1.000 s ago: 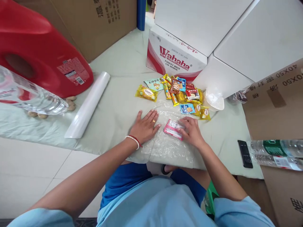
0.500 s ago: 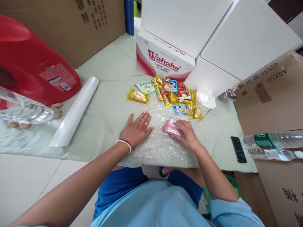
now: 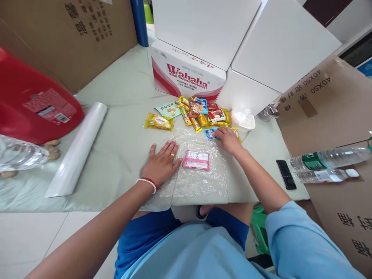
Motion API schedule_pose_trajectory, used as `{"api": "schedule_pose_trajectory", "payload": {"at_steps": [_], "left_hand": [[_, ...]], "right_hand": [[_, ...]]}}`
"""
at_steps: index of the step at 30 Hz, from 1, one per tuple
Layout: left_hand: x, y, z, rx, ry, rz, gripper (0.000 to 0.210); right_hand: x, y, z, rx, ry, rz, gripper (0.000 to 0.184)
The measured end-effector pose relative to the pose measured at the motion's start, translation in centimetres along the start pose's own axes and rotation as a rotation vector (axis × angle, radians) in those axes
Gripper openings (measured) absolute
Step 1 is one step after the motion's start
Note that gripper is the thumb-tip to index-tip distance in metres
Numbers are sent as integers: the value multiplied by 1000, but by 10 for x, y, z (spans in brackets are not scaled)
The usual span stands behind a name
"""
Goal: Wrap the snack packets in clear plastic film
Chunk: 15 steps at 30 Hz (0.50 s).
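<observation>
My left hand [image 3: 161,162] lies flat with fingers spread on the left part of a clear plastic sheet [image 3: 215,186]. On that sheet rests a pink-and-white packet [image 3: 196,160], label up, touched by neither hand. My right hand [image 3: 229,140] reaches to the near edge of a pile of wrapped snacks, its fingers closed on the right end of a blue snack packet [image 3: 209,134]. That hand partly covers yellow wrappers. Beside the pile lie a yellow-wrapped snack [image 3: 159,121] and a pale green packet [image 3: 168,110].
Behind the snacks stands a Wahaha carton [image 3: 187,75], with a white bowl [image 3: 243,121] at their right. To the left are a white roll [image 3: 78,147] and a red jug [image 3: 37,104]. A black phone-like object [image 3: 286,174] and plastic bottles [image 3: 328,159] lie at the right.
My right hand has let go of the pink-and-white packet, which now lies flat on the sheet, and moved forward to the blue packet. My left hand stays on the sheet; the view has shifted.
</observation>
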State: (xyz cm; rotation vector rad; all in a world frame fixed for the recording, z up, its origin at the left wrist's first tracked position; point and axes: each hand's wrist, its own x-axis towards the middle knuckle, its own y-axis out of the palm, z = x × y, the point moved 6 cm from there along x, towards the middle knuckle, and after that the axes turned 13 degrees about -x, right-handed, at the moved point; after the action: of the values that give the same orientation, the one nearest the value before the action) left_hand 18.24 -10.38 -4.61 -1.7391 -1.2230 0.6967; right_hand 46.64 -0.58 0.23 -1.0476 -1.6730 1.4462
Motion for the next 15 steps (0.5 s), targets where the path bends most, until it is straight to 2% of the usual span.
{"api": "schedule_pose_trajectory", "payload": {"at_steps": [3, 6, 8, 11, 13, 15], "left_hand": [[0, 0, 0, -1, -3, 4, 67], [0, 1, 0, -5, -4, -4, 67], [0, 1, 0, -13, -1, -10, 67], [0, 1, 1, -26, 7, -23, 66], [0, 1, 1, -32, 8, -31, 65], [0, 0, 1, -35, 10, -37, 64]], "right_hand": [[22, 9, -18, -69, -102, 110, 56], [35, 7, -30, -4, -77, 71, 42], [35, 1, -44, 212, 46, 17, 30], [22, 0, -70, 681, 336, -58, 17], [11, 2, -83, 853, 488, -100, 19], [3, 3, -91, 923, 574, -150, 25]]}}
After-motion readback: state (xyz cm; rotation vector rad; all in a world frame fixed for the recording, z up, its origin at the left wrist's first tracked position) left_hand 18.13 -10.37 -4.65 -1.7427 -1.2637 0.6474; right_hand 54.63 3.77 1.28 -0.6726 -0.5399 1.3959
